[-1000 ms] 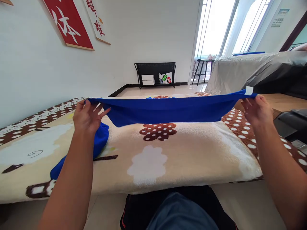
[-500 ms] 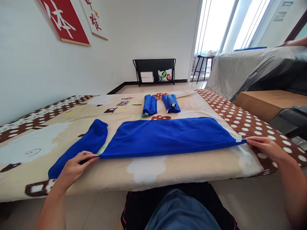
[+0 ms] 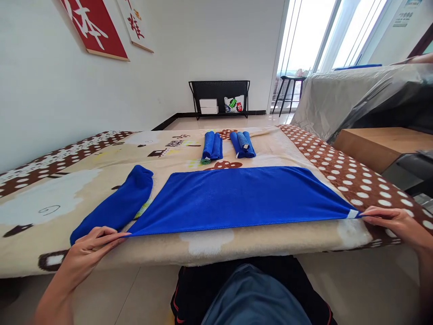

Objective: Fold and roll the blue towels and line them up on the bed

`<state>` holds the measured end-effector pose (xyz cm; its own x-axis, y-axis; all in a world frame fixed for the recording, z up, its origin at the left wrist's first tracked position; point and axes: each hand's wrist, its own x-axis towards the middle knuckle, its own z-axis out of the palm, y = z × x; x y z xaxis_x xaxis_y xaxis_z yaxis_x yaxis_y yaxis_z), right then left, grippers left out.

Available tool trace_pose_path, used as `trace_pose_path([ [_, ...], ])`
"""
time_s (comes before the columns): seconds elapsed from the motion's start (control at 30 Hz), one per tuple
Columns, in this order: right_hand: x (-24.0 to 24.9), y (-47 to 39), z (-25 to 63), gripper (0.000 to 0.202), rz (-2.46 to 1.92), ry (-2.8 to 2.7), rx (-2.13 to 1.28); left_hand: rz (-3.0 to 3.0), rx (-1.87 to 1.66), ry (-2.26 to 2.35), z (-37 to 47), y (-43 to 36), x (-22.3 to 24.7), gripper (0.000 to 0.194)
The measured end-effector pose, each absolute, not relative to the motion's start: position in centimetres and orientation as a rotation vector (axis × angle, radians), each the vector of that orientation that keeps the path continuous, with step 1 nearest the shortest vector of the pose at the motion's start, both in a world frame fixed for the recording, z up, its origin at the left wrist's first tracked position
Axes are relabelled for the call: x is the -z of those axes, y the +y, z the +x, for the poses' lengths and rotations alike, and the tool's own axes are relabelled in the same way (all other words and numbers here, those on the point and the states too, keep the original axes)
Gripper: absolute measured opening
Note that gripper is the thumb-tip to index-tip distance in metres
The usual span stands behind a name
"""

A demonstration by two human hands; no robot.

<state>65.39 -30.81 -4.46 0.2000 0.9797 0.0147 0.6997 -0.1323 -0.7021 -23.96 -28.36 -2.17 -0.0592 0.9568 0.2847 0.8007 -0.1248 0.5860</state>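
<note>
A blue towel (image 3: 237, 196) lies spread flat on a patterned blanket (image 3: 152, 257), its near edge drawn straight between my hands. At its near left corner, my left hand (image 3: 93, 246) pinches the cloth between thumb and fingers. My right hand (image 3: 389, 220) grips the near right corner, beside a small white tag (image 3: 352, 213). Just left of the towel rests another blue cloth (image 3: 115, 205), bunched lengthwise, its near end partly behind my left hand.
Several rolled blue towels lie in a left bundle (image 3: 212, 147) and a right bundle (image 3: 242, 145) farther back on the blanket. A black rack (image 3: 219, 92) stands by the wall. On the right are a plastic-covered object (image 3: 324, 97), a wooden box (image 3: 379, 144) and another person's arm (image 3: 421, 59).
Both hands have moved outward and the left one slightly nearer to me. The towel's near edge is now stretched wider and tauter, and its sides slant out toward my hands.
</note>
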Motion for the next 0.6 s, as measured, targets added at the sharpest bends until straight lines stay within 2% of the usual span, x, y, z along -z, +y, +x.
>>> trace_pose_path([
  [0.07,5.0,-31.0,66.2,0.023,-1.874,-1.595,-0.726,1.962,-0.972,1.907,-23.7,-28.7,2.0,0.027],
  [0.37,6.0,-32.0,67.7,0.019,-1.847,-1.637,-0.715,1.919,-0.965,1.950,-23.2,-29.8,1.8,0.026],
  [0.6,5.8,-32.0,67.3,0.024,-1.877,-1.674,-0.813,2.058,-0.777,2.017,-23.2,-29.8,1.8,0.042],
])
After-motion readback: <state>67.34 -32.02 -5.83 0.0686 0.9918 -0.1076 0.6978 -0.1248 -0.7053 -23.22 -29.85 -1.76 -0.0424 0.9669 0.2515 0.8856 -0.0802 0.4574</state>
